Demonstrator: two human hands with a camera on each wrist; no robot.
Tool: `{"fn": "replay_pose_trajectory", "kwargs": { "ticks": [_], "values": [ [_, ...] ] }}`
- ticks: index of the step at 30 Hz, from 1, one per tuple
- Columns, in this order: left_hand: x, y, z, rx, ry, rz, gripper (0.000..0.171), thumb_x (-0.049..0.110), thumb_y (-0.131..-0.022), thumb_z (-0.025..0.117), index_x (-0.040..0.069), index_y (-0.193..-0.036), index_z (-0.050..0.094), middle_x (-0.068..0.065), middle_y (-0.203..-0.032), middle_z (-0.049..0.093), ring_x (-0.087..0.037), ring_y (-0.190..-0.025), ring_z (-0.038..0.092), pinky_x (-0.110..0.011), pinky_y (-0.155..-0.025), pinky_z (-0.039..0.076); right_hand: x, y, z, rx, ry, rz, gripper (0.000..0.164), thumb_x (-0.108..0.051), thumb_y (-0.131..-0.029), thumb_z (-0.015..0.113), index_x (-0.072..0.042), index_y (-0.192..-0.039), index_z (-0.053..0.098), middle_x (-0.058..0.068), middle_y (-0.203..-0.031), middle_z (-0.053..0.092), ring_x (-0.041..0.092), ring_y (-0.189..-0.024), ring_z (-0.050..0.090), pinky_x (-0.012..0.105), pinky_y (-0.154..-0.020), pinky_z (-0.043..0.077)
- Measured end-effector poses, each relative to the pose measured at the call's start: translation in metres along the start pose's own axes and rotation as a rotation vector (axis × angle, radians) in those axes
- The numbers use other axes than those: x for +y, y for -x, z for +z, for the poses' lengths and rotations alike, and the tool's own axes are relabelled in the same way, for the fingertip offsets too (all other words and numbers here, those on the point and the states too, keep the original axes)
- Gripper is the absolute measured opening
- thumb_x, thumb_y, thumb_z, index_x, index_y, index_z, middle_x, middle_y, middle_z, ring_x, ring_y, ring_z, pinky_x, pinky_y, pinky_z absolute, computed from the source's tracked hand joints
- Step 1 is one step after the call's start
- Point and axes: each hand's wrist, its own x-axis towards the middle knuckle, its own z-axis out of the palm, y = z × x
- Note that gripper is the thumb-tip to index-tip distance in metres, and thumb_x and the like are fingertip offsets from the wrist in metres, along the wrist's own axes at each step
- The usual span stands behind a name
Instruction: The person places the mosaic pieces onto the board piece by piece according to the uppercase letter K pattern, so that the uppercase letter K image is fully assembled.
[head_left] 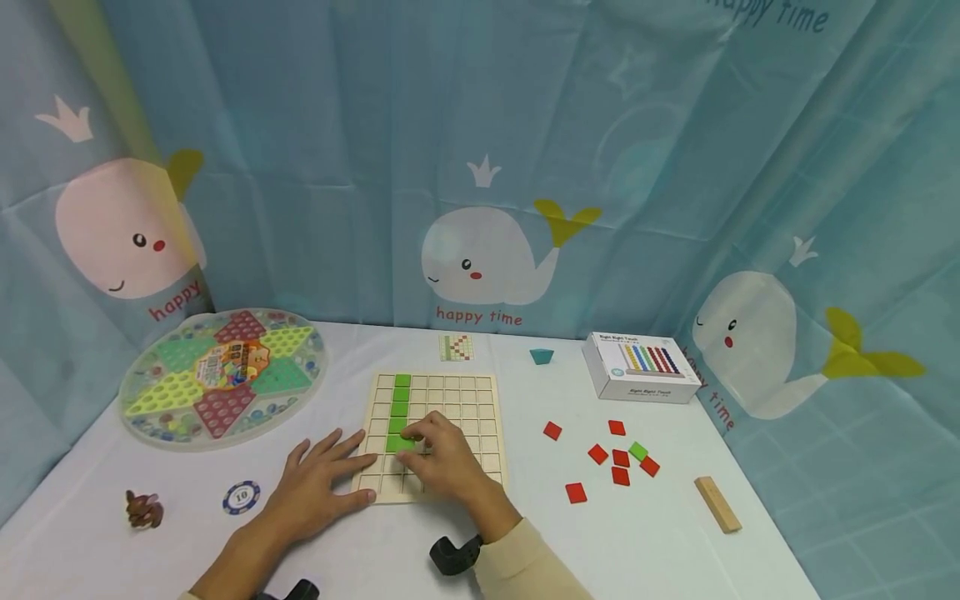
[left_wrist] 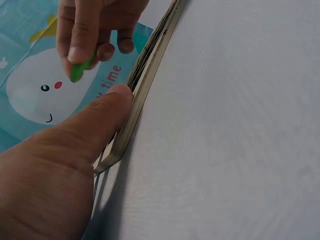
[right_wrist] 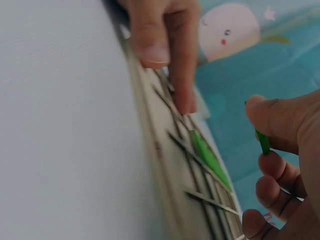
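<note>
A square wooden grid board (head_left: 456,402) lies flat on the white table, with a column of green square tiles (head_left: 400,409) set in its cells near the left side. My left hand (head_left: 313,490) rests along the board's left edge, fingers spread; its thumb presses on the edge in the left wrist view. Over the board, my right hand (head_left: 447,460) pinches a green tile (right_wrist: 263,142) between thumb and index finger, just below the column. The same tile (left_wrist: 79,71) shows above the board in the left wrist view.
Right of the board lie several red tiles (head_left: 597,454) and a loose green tile (head_left: 638,451). Beyond them are a wooden block (head_left: 717,505), a white box (head_left: 643,369) and a teal piece (head_left: 542,357). A pattern card (head_left: 457,347), round game board (head_left: 272,367), chip (head_left: 242,497) and figurine (head_left: 144,509) lie around.
</note>
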Motion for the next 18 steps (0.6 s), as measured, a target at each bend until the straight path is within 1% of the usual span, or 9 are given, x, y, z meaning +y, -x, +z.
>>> {"fn": "replay_pose_trajectory", "kwargs": {
  "ticks": [3,7,10,14,18],
  "values": [
    [0.000,0.000,0.000,0.008,0.006,0.002,0.061,0.066,-0.076,0.068,0.024,-0.121,0.070,-0.003,-0.144,0.048,-0.040,-0.136,0.031,-0.064,-0.107,0.009,0.003,0.000,0.009,-0.034,0.016,0.040,0.022,-0.021,-0.087,0.074,-0.010,-0.105,0.070,-0.007,-0.095,0.054,0.002,-0.078,0.049,0.016,-0.067,0.044],
    [0.000,0.002,0.001,0.006,0.016,0.007,0.060,0.064,-0.077,0.068,0.024,-0.121,0.070,-0.003,-0.144,0.048,-0.040,-0.136,0.031,-0.064,-0.106,0.009,0.005,0.000,0.019,-0.062,0.064,0.073,0.022,-0.024,-0.086,0.075,-0.012,-0.104,0.071,-0.010,-0.093,0.053,-0.001,-0.078,0.049,0.014,-0.068,0.044],
    [0.000,0.002,0.001,0.004,0.018,0.011,0.060,0.064,-0.077,0.067,0.024,-0.121,0.069,-0.002,-0.144,0.047,-0.039,-0.136,0.030,-0.064,-0.107,0.008,0.003,-0.001,0.023,-0.067,0.127,0.070,0.023,-0.027,-0.085,0.076,-0.014,-0.103,0.072,-0.011,-0.091,0.052,-0.002,-0.078,0.049,0.013,-0.068,0.043],
    [-0.001,0.001,0.001,0.007,0.016,0.017,0.060,0.065,-0.078,0.066,0.024,-0.122,0.069,-0.002,-0.145,0.047,-0.039,-0.136,0.030,-0.064,-0.107,0.008,0.001,-0.002,0.025,-0.077,0.210,0.063,0.024,-0.031,-0.084,0.077,-0.016,-0.103,0.073,-0.012,-0.089,0.050,-0.002,-0.074,0.045,0.012,-0.065,0.040],
    [-0.001,0.000,0.000,0.010,0.015,0.017,0.060,0.065,-0.078,0.067,0.024,-0.121,0.069,-0.003,-0.144,0.047,-0.040,-0.136,0.031,-0.065,-0.106,0.009,0.000,-0.003,0.026,-0.089,0.241,0.070,0.024,-0.032,-0.083,0.077,-0.018,-0.103,0.074,-0.013,-0.088,0.050,-0.001,-0.072,0.043,0.013,-0.062,0.038]
  ]
}}
